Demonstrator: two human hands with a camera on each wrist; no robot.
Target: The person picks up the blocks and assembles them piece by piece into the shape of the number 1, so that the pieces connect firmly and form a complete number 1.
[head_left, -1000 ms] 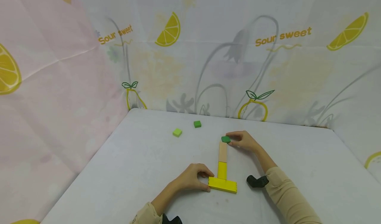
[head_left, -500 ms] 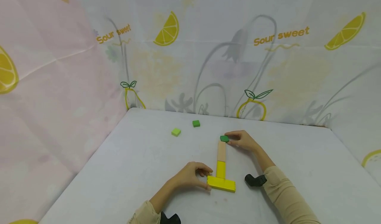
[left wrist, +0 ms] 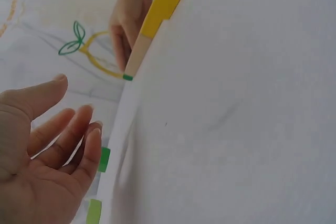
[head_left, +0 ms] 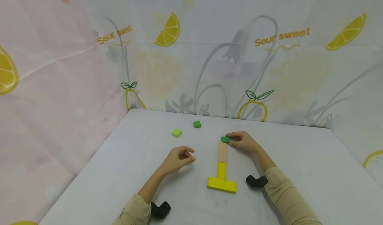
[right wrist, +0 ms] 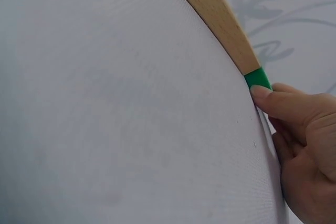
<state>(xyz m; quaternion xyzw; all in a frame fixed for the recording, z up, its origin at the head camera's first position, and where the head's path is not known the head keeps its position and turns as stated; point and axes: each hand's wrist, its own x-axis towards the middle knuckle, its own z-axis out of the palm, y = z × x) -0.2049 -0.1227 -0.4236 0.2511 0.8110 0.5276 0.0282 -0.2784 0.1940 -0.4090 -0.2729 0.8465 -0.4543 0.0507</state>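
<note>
A row of flat blocks lies on the white table: a wide yellow block (head_left: 221,185) in front, a shorter yellow block (head_left: 221,170) behind it, then a plain wooden block (head_left: 222,152). At the far end sits a dark green block (head_left: 225,139), against the wooden one in the right wrist view. My right hand (head_left: 243,141) pinches that green block between thumb and fingers. To the left of the row, my left hand (head_left: 176,159) is above the table with loosely bent fingers and nothing in them. Beyond it lie a light green block (head_left: 177,133) and another green block (head_left: 196,124).
A patterned cloth (head_left: 191,52) with lemon prints rises behind the white table (head_left: 134,152) and along its sides. Black wrist devices are worn on both arms, the left one (head_left: 160,210) low and the right one (head_left: 256,181) beside the block row.
My left hand has left the wide yellow block and moved away, left and toward the far side. The right hand stays at the dark green block.
</note>
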